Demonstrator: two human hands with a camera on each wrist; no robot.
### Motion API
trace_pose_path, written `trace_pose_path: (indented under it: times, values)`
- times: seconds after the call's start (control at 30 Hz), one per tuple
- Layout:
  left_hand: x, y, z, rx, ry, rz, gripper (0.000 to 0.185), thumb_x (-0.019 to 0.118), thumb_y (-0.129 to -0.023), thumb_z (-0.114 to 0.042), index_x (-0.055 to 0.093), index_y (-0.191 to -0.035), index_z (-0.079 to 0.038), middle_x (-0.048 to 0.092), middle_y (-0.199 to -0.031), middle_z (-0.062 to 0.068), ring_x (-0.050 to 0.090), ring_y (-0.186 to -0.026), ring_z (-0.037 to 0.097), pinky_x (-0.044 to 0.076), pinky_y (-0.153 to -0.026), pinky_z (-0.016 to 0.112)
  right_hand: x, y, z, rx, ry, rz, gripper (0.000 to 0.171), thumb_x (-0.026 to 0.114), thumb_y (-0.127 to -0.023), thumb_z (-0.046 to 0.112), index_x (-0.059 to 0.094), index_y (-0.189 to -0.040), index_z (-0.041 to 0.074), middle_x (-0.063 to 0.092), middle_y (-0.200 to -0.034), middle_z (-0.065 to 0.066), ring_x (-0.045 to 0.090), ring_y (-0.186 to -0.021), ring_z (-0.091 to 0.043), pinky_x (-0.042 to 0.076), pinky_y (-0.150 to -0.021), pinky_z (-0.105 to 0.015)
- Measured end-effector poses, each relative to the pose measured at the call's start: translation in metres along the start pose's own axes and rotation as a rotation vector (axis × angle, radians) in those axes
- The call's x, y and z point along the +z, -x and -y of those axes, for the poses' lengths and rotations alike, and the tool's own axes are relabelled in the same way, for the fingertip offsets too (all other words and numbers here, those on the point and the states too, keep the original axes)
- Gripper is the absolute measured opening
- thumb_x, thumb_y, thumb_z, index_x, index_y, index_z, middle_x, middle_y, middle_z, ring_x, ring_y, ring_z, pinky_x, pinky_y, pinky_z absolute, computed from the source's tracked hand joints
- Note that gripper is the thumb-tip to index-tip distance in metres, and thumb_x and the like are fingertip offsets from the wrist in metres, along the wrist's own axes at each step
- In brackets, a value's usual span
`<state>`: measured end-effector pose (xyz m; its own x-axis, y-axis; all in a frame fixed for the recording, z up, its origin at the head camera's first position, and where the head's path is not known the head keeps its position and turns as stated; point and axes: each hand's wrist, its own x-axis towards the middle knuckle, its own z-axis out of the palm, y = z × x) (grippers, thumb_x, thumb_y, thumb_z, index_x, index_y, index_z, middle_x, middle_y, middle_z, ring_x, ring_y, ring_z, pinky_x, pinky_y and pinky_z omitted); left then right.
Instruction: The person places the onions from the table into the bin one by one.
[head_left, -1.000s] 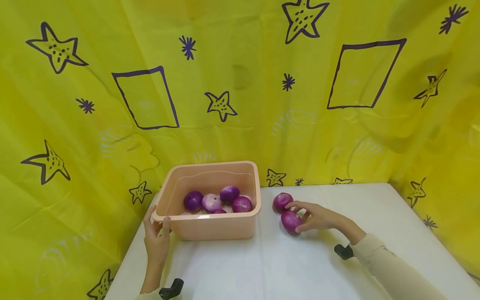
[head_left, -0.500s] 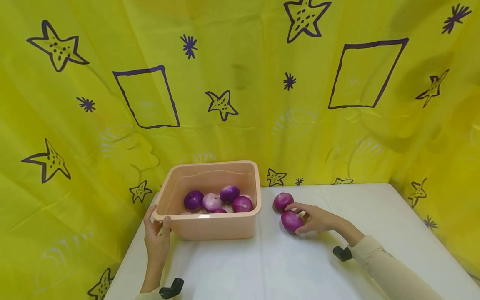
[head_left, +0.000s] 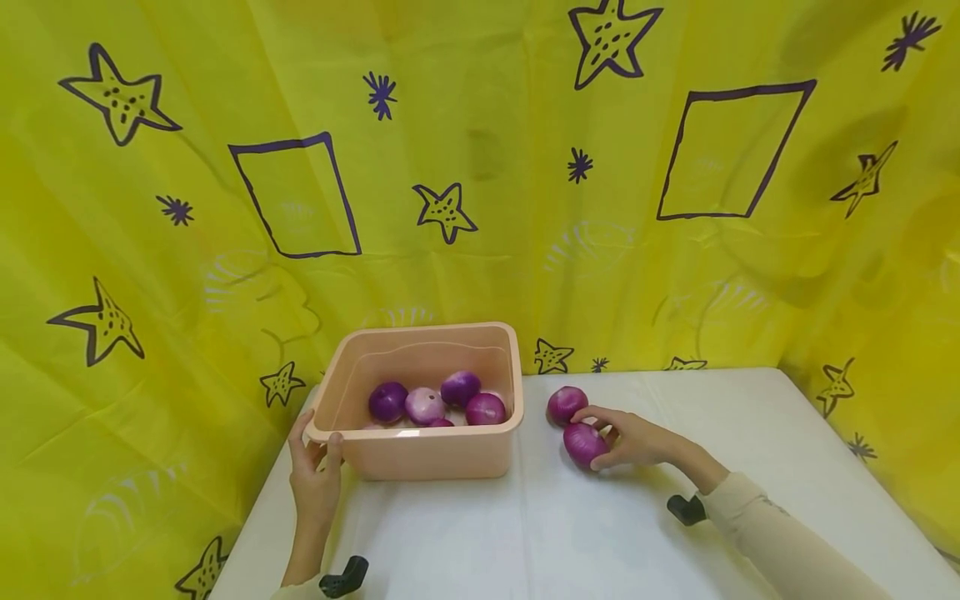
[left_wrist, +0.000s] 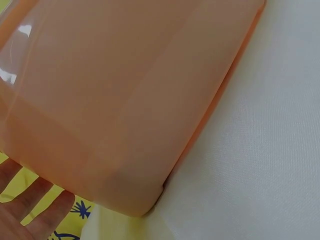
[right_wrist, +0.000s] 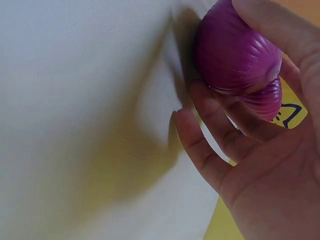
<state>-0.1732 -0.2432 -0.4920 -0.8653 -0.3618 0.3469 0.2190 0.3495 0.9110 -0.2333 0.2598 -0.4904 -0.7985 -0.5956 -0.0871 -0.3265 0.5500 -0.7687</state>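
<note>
A peach plastic bin (head_left: 427, 457) stands on the white table with several red onions (head_left: 424, 406) in it. At its front left corner my left hand (head_left: 315, 487) holds the rim, thumb on the front and fingers along the left side. The bin's wall (left_wrist: 115, 100) fills much of the left wrist view. Right of the bin, my right hand (head_left: 636, 437) holds a red onion (head_left: 584, 445) between thumb and fingers, low at the table. Another red onion (head_left: 566, 405) lies just behind it; in the right wrist view it shows partly behind the held onion (right_wrist: 235, 52).
A yellow curtain (head_left: 495, 283) printed with dark stars hangs behind the table and along both sides. The white table (head_left: 600, 542) extends in front of the bin and to the right. A dark wrist mount (head_left: 686, 508) sits at my right sleeve.
</note>
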Motion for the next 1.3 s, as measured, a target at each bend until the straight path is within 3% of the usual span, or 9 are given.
trace_pose_path:
  times: [0.4,0.6,1.0,1.3]
  values:
    - [-0.002,0.002,0.001,-0.021,0.0,0.016,0.061,0.057,-0.106,-0.022,0.029,-0.159,-0.023,0.04,-0.161,0.016,0.055,-0.107,-0.005,0.05,-0.077,0.007,-0.028,0.002,0.02,-0.035,0.07,-0.011,0.063,0.086,-0.084,0.026,0.055,-0.137,0.018,0.063,-0.117,-0.015,0.065,-0.089,-0.024,0.058,-0.078,-0.031]
    - [-0.002,0.002,0.0,-0.012,-0.003,0.017,0.061,0.057,-0.106,-0.021,0.029,-0.159,-0.022,0.04,-0.16,0.017,0.055,-0.106,-0.005,0.05,-0.078,0.007,-0.051,0.001,0.036,-0.02,0.078,-0.061,0.065,0.087,-0.083,0.026,0.055,-0.139,0.019,0.063,-0.119,-0.016,0.065,-0.093,-0.025,0.058,-0.076,-0.032]
    - [-0.002,0.0,0.003,-0.032,0.007,0.018,0.061,0.057,-0.106,-0.022,0.029,-0.16,-0.022,0.039,-0.161,0.016,0.054,-0.107,-0.004,0.051,-0.078,0.008,-0.094,-0.015,0.073,-0.076,0.102,-0.176,0.067,0.088,-0.083,0.026,0.054,-0.14,0.019,0.062,-0.122,-0.017,0.065,-0.095,-0.028,0.06,-0.074,-0.035]
    - [-0.002,-0.002,0.004,-0.034,0.004,0.018,0.061,0.057,-0.106,-0.023,0.028,-0.16,-0.023,0.04,-0.161,0.015,0.055,-0.108,-0.001,0.052,-0.079,0.009,-0.115,-0.029,0.094,-0.113,0.134,-0.238,0.068,0.088,-0.083,0.026,0.054,-0.141,0.02,0.062,-0.123,-0.016,0.066,-0.095,-0.029,0.057,-0.077,-0.039]
